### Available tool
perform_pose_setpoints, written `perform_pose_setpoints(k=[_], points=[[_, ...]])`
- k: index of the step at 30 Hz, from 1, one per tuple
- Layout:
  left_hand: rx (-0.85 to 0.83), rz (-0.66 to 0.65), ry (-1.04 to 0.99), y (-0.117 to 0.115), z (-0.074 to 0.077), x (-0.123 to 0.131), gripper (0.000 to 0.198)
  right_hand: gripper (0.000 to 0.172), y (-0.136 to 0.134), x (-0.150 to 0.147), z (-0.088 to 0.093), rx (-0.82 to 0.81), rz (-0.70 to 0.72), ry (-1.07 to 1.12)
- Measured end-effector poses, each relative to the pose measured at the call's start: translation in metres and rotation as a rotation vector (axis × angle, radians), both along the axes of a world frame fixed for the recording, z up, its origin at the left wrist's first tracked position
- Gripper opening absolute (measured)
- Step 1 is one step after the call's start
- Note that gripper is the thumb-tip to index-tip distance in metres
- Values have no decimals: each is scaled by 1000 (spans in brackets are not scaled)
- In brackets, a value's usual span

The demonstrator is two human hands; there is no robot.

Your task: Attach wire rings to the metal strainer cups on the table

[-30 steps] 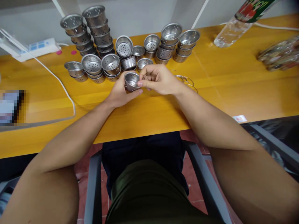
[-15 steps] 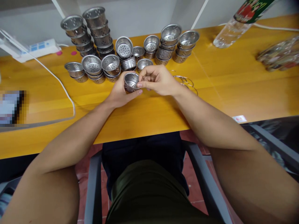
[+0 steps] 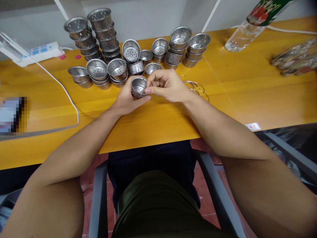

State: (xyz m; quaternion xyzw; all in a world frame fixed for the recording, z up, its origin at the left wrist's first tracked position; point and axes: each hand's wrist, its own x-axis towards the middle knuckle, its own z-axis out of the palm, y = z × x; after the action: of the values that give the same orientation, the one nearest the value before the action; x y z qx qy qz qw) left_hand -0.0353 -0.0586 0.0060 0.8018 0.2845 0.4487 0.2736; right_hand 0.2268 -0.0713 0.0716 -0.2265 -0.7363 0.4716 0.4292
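Observation:
My left hand [image 3: 127, 99] cups a small perforated steel strainer cup [image 3: 138, 87] just above the yellow table [image 3: 235, 89]. My right hand [image 3: 168, 85] is curled beside it, thumb and fingers pinched at the cup's right rim; whether something small sits in the pinch I cannot make out. Thin wire rings [image 3: 196, 87] lie on the table just right of my right hand. Behind my hands stand several more strainer cups [image 3: 116, 67], some loose, some nested.
Tall stacks of cups [image 3: 102, 31] rise at the back left, lower stacks [image 3: 179, 43] at the back centre. A white power strip [image 3: 37, 51] and its cable [image 3: 70, 99] lie left. A plastic bottle [image 3: 244, 33] and a clear bag [image 3: 294, 59] lie right.

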Motion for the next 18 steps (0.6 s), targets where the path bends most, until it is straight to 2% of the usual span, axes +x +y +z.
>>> perform_pose_setpoints(k=[4, 11, 18], points=[[-30, 13, -36, -1, -2, 1, 108, 74, -1, 5, -3, 54, -81, -5], [-43, 57, -104, 9, -3, 1, 104, 60, 0, 18, 0, 320, -180, -135], [-25, 55, -101, 0, 1, 4, 106, 41, 4, 21, -5, 417, -117, -234]])
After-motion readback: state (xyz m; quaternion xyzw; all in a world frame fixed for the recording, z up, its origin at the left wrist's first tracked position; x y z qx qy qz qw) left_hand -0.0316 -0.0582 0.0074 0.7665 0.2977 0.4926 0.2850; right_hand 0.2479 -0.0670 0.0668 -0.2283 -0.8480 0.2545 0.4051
